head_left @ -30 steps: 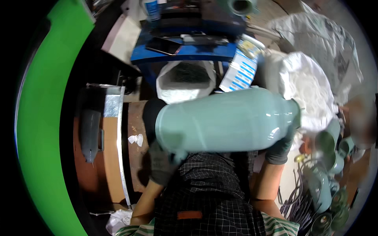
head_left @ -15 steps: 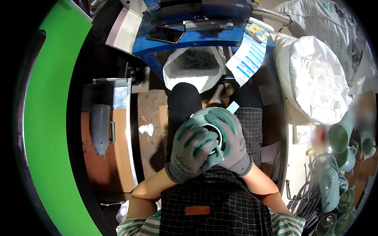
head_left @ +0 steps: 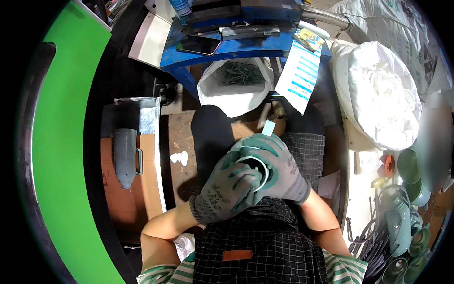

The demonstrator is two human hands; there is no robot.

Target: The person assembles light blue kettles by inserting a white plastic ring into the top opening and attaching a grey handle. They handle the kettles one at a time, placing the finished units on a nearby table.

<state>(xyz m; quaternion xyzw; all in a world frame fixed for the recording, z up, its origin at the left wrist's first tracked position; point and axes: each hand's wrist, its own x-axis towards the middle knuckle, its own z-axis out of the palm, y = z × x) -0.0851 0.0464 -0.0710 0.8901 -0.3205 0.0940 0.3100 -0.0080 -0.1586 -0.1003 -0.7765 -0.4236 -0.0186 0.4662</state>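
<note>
Over my lap I hold a pale green plastic flask shell (head_left: 244, 140) with a handle-like tab (head_left: 268, 128) sticking out at its far side. Its round opening, edged by a whitish ring (head_left: 266, 176), faces up toward me. My left hand (head_left: 226, 187), in a grey and green glove, grips the near left side, with fingers bent at the opening. Gloved the same way, my right hand (head_left: 278, 163) wraps the far right side. Fingers cover much of the shell, and what the left fingertips touch inside the rim is hard to make out.
At left, a grey flask shell (head_left: 126, 158) with a handle lies on cardboard. Ahead, a blue bench (head_left: 189, 57) carries a phone (head_left: 198, 45); below sits a white sack (head_left: 213, 97) of green strips. At right are a sack of white rings (head_left: 383, 104) and green shells (head_left: 399, 227).
My hands have shifted slightly, and the shell has turned so its tab points more straight ahead. The left fingers have moved at the opening. The hanging paper now sits lower.
</note>
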